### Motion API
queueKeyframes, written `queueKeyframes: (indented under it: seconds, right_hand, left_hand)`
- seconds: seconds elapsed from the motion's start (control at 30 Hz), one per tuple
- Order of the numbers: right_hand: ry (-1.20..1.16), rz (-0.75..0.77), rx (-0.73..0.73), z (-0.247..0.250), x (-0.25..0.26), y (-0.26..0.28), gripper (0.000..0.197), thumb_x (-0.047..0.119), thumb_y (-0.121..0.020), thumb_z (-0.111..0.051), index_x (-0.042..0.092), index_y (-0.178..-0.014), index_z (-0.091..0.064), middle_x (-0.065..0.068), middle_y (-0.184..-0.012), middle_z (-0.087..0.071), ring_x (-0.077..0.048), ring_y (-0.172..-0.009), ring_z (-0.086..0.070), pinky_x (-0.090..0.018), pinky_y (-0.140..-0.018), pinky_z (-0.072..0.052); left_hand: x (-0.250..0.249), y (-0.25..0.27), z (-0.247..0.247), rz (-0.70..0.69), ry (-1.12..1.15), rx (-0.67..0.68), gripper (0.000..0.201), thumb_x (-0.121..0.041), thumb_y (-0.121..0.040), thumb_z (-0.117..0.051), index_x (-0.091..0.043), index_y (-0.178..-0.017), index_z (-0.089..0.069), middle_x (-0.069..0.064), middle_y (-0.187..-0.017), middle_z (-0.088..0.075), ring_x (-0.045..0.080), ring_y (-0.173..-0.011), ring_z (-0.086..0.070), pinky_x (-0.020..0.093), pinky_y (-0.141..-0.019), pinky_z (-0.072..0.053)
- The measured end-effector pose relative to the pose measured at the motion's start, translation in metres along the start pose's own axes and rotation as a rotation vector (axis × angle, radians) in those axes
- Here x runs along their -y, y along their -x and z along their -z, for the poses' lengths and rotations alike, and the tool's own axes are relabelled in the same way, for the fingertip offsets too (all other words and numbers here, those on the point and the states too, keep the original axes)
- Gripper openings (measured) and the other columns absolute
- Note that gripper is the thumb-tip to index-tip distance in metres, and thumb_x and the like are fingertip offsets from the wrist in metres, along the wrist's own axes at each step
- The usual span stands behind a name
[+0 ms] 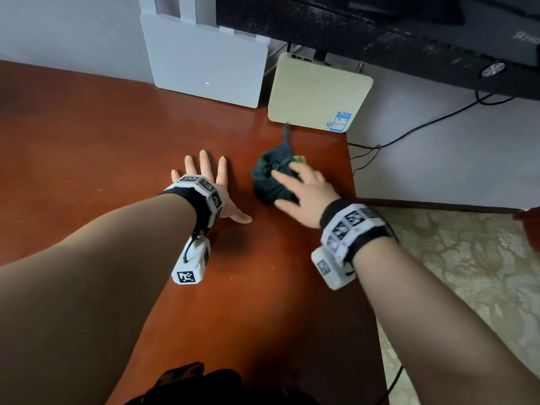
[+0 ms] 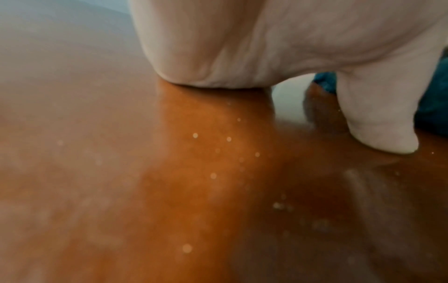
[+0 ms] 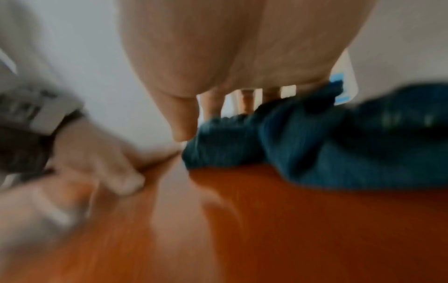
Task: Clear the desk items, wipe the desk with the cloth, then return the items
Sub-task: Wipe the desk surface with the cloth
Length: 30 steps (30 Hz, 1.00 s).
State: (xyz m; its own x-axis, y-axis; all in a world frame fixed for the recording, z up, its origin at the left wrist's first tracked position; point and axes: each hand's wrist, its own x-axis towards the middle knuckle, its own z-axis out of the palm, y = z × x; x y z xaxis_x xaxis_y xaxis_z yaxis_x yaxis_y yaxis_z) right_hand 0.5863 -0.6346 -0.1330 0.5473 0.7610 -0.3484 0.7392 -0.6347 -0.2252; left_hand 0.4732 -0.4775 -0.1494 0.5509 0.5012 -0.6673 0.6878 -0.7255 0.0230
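Tabletop (image 1: pixel 102 135) is glossy reddish-brown wood w/ a smooth lacquered sheen; fine pale specks show on it in the left wrist view. Left hand (image 1: pixel 209 188) lies flat on it, palm down, fingers straight & spread, thumb out to the right, holding nothing. Right hand (image 1: pixel 304 188) rests on top of the cloth (image 1: pixel 270 176), a dark blue-green, ribbed, crumpled bundle lying right of centre, near the tabletop's right edge. Its fingers are splayed over the fabric, thumb at the near side; blurred in head and right wrist views, so can't tell if it's gripping or just pressing down. Cloth sits just right of the left thumb, apart from it.

Far side: a flat white panel-shaped device (image 1: pixel 204 59) stands against the wall; right of it, a cream, rounded-corner square box (image 1: pixel 315 89) w/ a blue sticker on its near-right corner. Black cables (image 1: pixel 409 133) trail over the pale floor to the right. Beige patterned textile (image 1: pixel 467 273) at near right.
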Motion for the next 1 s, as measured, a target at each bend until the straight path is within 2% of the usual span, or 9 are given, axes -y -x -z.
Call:
queueKeyframes:
  seconds: [0.07, 0.23, 0.47, 0.57, 0.67, 0.77, 0.87, 0.93, 1.0]
  right_hand:
    - [0.117, -0.028, 0.016, -0.019, 0.01, 0.001, 0.059, 0.043, -0.095, -0.041, 0.04, -0.147, -0.012, 0.001, -0.157, -0.012, -0.026, -0.142, -0.013, -0.044, -0.112, -0.018]
    - [0.074, -0.083, -0.063, -0.022, -0.016, 0.013, 0.054, 0.027, -0.096, -0.044, 0.033, -0.146, -0.023, -0.001, -0.153, -0.023, -0.025, -0.138, -0.021, -0.042, -0.11, -0.025]
    - [-0.097, -0.509, -0.125, -0.02, -0.072, 0.068, 0.049, 0.015, -0.094, -0.047, 0.022, -0.141, -0.034, -0.013, -0.142, -0.035, -0.034, -0.128, -0.037, -0.043, -0.103, -0.037]
    - [-0.266, -0.612, -0.251, -0.013, -0.065, 0.089, 0.048, 0.015, -0.093, -0.05, 0.017, -0.14, -0.036, -0.017, -0.137, -0.038, -0.036, -0.121, -0.047, -0.042, -0.101, -0.041]
    - [-0.358, -0.503, -0.326, 0.0, -0.03, 0.102, 0.047, 0.019, -0.092, -0.053, 0.019, -0.137, -0.04, -0.013, -0.14, -0.038, -0.031, -0.12, -0.049, -0.035, -0.098, -0.041]
    - [-0.383, -0.252, -0.327, 0.004, 0.028, 0.104, 0.048, 0.026, -0.089, -0.058, 0.02, -0.133, -0.042, -0.006, -0.137, -0.035, -0.026, -0.116, -0.052, -0.027, -0.093, -0.04]
    - [-0.247, 0.038, -0.133, -0.01, 0.095, 0.095, 0.059, 0.038, -0.087, -0.058, 0.029, -0.14, -0.033, -0.001, -0.147, -0.017, -0.028, -0.12, -0.05, -0.032, -0.097, -0.044]
    - [-0.072, 0.191, 0.069, -0.033, 0.132, 0.086, 0.068, 0.042, -0.089, -0.053, 0.04, -0.146, -0.015, 0.004, -0.156, 0.003, -0.029, -0.133, -0.037, -0.037, -0.1, -0.044]
    - [0.11, 0.264, 0.183, -0.058, 0.158, 0.079, 0.067, 0.044, -0.094, -0.044, 0.044, -0.146, -0.004, 0.006, -0.158, 0.009, -0.032, -0.139, -0.024, -0.041, -0.104, -0.041]
  left_hand:
    - [0.0, -0.001, -0.001, -0.001, 0.003, -0.001, 0.136, -0.08, -0.056, -0.062, -0.025, -0.145, 0.024, 0.011, -0.151, 0.034, 0.038, -0.141, 0.024, 0.059, -0.112, 0.005]
    - [0.0, -0.001, -0.001, 0.001, -0.005, -0.005, 0.136, -0.08, -0.056, -0.063, -0.025, -0.145, 0.024, 0.011, -0.151, 0.033, 0.038, -0.141, 0.023, 0.059, -0.113, 0.004]
    - [0.002, 0.001, 0.0, -0.022, -0.001, -0.006, 0.136, -0.079, -0.056, -0.063, -0.024, -0.146, 0.023, 0.012, -0.152, 0.031, 0.039, -0.141, 0.022, 0.059, -0.113, 0.002]
    - [0.006, 0.008, -0.002, -0.059, 0.029, -0.051, 0.132, -0.077, -0.059, -0.064, -0.025, -0.147, 0.02, 0.012, -0.153, 0.028, 0.037, -0.142, 0.022, 0.058, -0.113, 0.003]
    - [0.024, 0.017, -0.007, -0.154, 0.102, -0.127, 0.115, -0.067, -0.071, -0.063, -0.026, -0.15, 0.009, 0.006, -0.156, 0.021, 0.031, -0.144, 0.02, 0.052, -0.117, 0.005]
    - [0.063, 0.035, -0.017, -0.196, 0.131, -0.156, 0.109, -0.059, -0.074, -0.065, -0.024, -0.151, 0.003, 0.002, -0.158, 0.016, 0.026, -0.144, 0.02, 0.048, -0.119, 0.005]
    - [0.106, 0.068, -0.031, -0.209, -0.053, -0.099, 0.12, -0.063, -0.068, -0.068, -0.024, -0.15, 0.011, 0.002, -0.157, 0.019, 0.025, -0.143, 0.024, 0.047, -0.117, 0.01]
    - [0.127, 0.089, -0.041, -0.216, -0.208, -0.036, 0.126, -0.068, -0.065, -0.066, -0.021, -0.149, 0.016, 0.003, -0.156, 0.022, 0.026, -0.142, 0.026, 0.048, -0.116, 0.01]
    - [0.138, 0.104, -0.054, -0.2, -0.254, 0.016, 0.128, -0.071, -0.065, -0.065, -0.018, -0.149, 0.017, 0.004, -0.156, 0.024, 0.025, -0.142, 0.026, 0.047, -0.118, 0.01]
